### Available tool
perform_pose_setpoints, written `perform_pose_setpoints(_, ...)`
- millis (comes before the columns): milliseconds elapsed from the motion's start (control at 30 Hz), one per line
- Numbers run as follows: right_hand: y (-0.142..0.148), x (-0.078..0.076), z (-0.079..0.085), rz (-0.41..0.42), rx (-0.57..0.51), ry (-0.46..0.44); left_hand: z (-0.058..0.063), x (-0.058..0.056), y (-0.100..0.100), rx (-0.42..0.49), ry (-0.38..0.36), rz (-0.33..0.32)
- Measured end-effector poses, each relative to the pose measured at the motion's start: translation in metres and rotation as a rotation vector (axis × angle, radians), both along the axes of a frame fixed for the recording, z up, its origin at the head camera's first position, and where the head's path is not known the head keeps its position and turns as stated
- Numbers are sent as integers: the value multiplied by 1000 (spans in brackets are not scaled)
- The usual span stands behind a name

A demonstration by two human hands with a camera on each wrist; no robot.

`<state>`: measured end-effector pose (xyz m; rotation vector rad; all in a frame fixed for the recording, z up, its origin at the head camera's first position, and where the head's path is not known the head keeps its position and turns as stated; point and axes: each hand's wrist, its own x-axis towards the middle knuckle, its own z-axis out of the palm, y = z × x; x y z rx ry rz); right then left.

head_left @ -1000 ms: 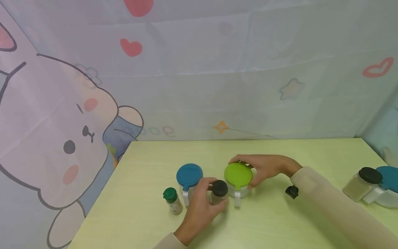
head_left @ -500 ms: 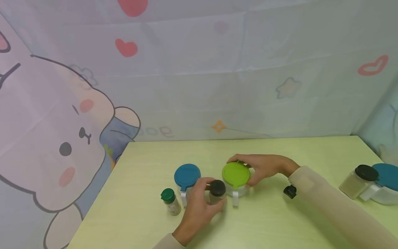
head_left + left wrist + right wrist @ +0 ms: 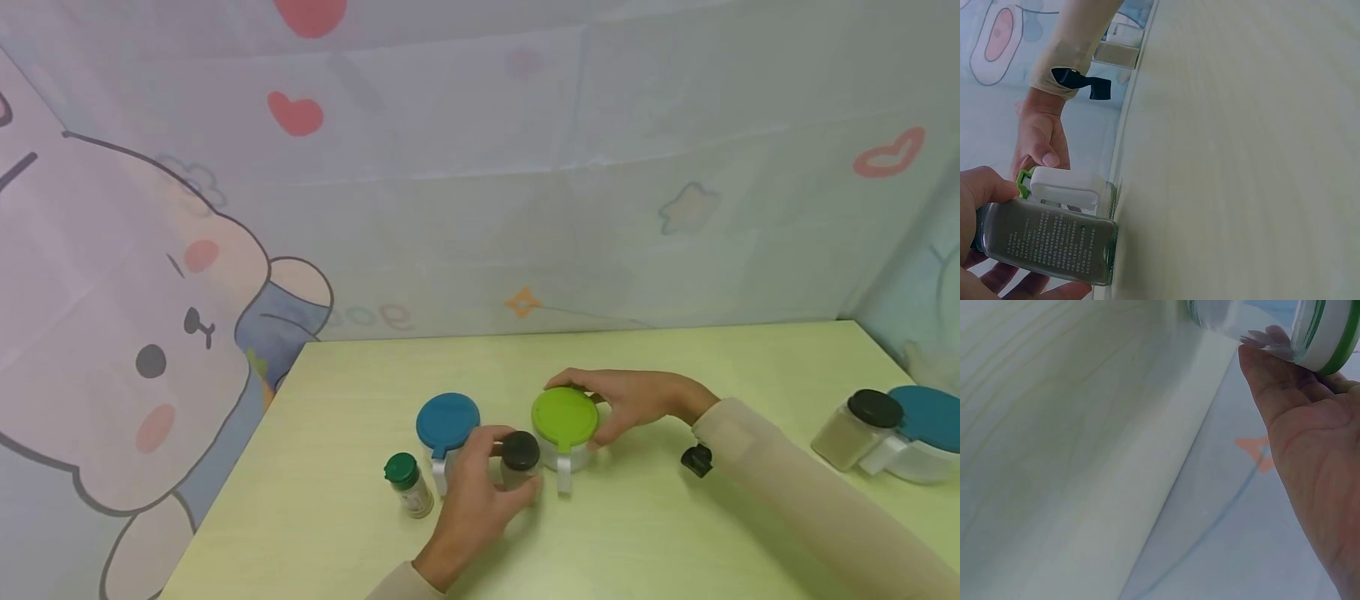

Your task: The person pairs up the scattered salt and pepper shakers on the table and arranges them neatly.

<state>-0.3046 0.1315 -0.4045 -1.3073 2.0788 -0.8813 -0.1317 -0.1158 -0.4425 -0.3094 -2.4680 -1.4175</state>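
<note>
My left hand (image 3: pixel 474 496) grips a square glass spice jar (image 3: pixel 521 451) with a black lid, thumb on one side and fingers on the other. The left wrist view shows rows of small print on that spice jar (image 3: pixel 1054 240), which is full of greyish contents. Just to its right, my right hand (image 3: pixel 633 404) curls round a clear glass jar (image 3: pixel 565 417) with a lime-green lid and a white handle facing me. Its fingers lie along the far side of the glass in the right wrist view. The two jars stand close together, upright on the table.
Left of my left hand stands a blue-lidded jar (image 3: pixel 447 422) with a white handle. A small green-capped shaker (image 3: pixel 409 485) is beside it. At the table's (image 3: pixel 360 392) right end are a black-lidded jar (image 3: pixel 855 432) and another blue-lidded jar (image 3: pixel 930 417). A printed cloth (image 3: pixel 480 208) hangs behind.
The head view has turned slightly right, so everything sits a little further left in it. Both hands keep hold of the same jars, which stay in place on the table.
</note>
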Motion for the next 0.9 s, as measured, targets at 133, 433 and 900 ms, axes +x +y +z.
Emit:
perform_pose_setpoints(133,0,-1,-1,7,-15,-11,-1,-1,0,2,5,2)
perform_pose_setpoints(433,0,-4,-5,20,-28,-15,0,-1,1,20,-12,7)
perform_pose_setpoints(900,0,-2,-3,5,-17,4,2,-1,1,7,-35,9)
